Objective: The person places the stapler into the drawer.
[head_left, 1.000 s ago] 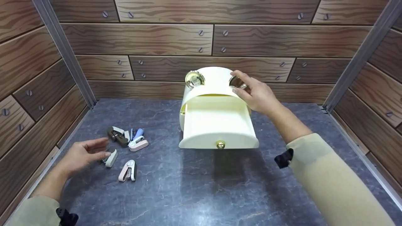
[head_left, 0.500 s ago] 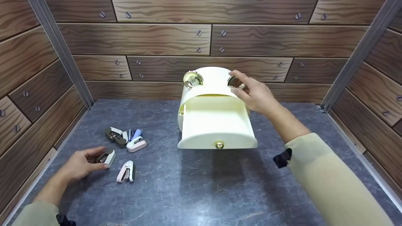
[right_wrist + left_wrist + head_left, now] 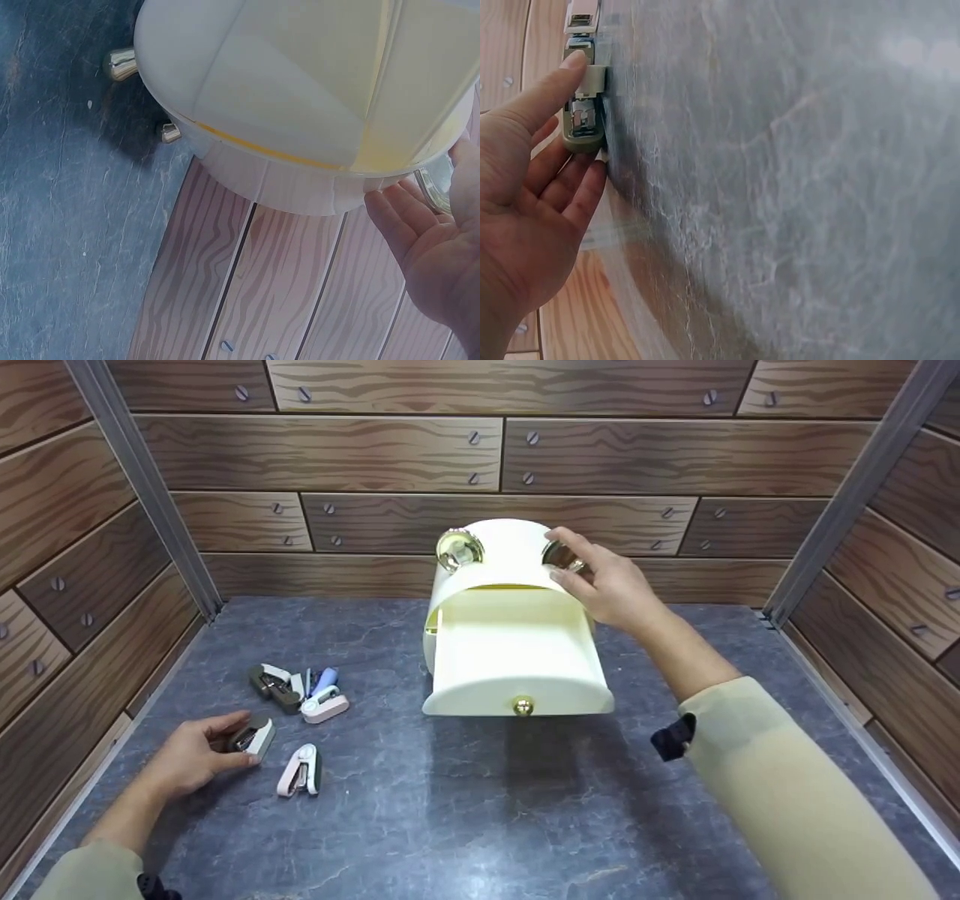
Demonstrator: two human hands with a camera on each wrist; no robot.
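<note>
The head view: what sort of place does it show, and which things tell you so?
Probably a purpose-built work booth rather than an ordinary room: wood-patterned panels stand at the back and both sides, metal corner posts mark where they meet, and a dark marbled work surface lies between.

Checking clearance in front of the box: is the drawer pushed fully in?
No, in the head view the drawer sticks out from the front of the box, its inner floor showing.
</note>
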